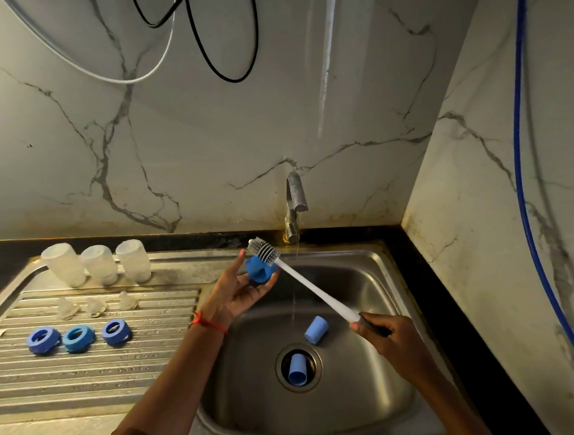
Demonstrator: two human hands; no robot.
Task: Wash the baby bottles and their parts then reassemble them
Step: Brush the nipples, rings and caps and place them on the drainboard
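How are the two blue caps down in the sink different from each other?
The pale cap lies on the sink floor, while the darker cap sits in the drain hole. The pale cap is a lighter blue than the darker cap. The pale cap is nearer the water stream and the darker cap is farther from it. Both are small, blue and tube-shaped.
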